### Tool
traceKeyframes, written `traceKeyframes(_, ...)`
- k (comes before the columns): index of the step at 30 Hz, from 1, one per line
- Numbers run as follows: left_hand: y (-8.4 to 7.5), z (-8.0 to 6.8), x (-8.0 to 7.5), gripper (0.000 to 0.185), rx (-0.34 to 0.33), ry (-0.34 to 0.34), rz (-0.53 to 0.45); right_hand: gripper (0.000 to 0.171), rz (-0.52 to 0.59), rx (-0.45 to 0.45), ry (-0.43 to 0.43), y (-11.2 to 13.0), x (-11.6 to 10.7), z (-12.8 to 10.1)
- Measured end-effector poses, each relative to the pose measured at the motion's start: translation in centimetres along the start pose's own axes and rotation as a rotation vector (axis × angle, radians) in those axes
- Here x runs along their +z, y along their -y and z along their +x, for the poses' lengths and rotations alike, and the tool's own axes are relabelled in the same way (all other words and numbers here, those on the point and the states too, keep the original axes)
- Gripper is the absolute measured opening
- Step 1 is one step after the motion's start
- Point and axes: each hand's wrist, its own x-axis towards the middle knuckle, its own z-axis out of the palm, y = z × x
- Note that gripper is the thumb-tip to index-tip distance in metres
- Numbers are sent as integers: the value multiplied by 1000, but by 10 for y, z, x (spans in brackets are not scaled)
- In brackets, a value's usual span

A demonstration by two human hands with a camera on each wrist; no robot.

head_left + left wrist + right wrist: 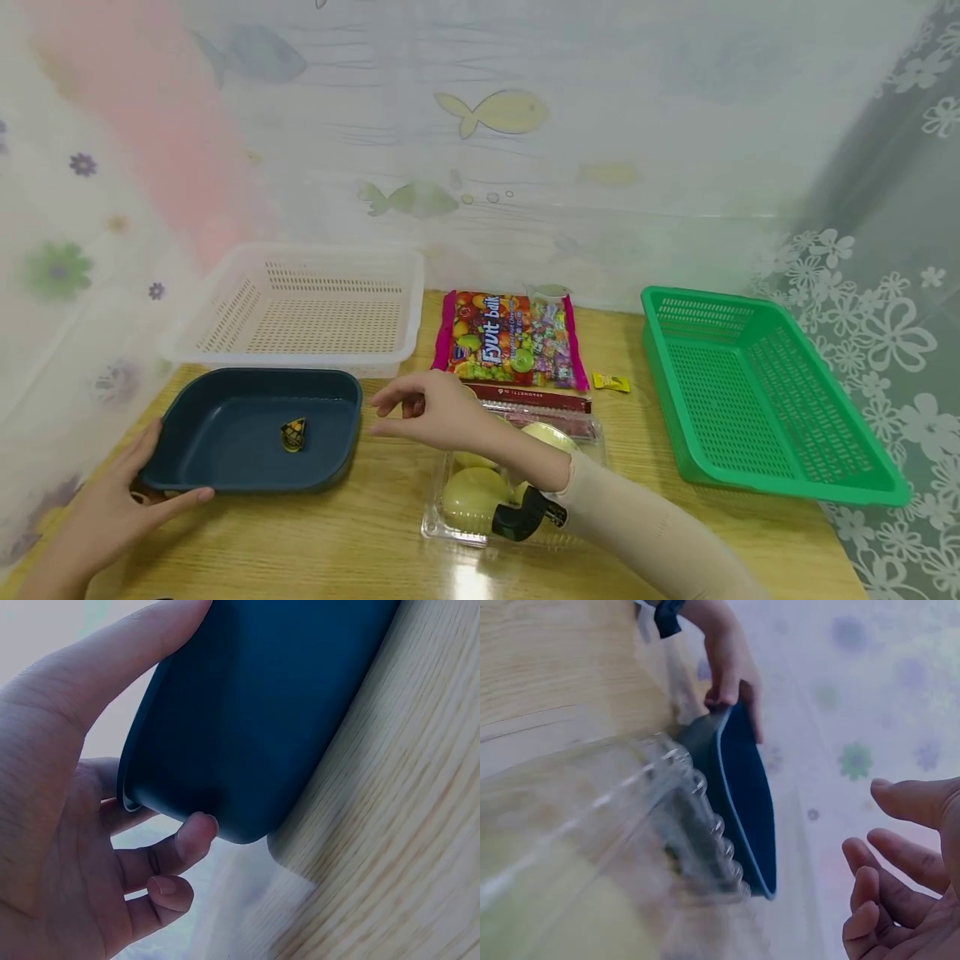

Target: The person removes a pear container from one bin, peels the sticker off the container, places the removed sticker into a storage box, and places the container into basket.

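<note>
A dark blue tray (247, 429) sits on the wooden table (337, 542) at the front left, with one small yellow-and-black wrapped candy (293, 434) inside it. My left hand (112, 504) grips the tray's near left corner. In the left wrist view the thumb of that hand (67, 787) lies along the tray (255, 712) wall and its fingers curl under the rim. My right hand (427, 412) hovers empty just right of the tray, fingers loosely spread. The right wrist view shows the same relaxed fingers (900, 885) apart from the tray (742, 795).
A clear plastic box (480, 492) of yellow-green fruit lies under my right forearm. Behind it are a red pack (528, 397), a fruit candy bag (510, 340) and a loose yellow candy (611, 382). A white basket (307, 308) stands at the back left, a green basket (757, 392) on the right.
</note>
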Motion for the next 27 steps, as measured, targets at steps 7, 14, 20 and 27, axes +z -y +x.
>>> traceKeyframes(7,0,-1,1,126,24,-29,-1,28,8,45,-48,-12,-12,-25)
traceKeyframes(14,-1,-8,2,127,78,-107,-33,30,70,68,-95,-19,-24,-44)
traceKeyframes(20,-5,-8,-1,127,52,-90,-1,30,75,71,-143,-21,-34,-56)
traceKeyframes(27,-10,-9,-1,125,61,-138,-22,34,73,97,-210,-25,-45,-75)
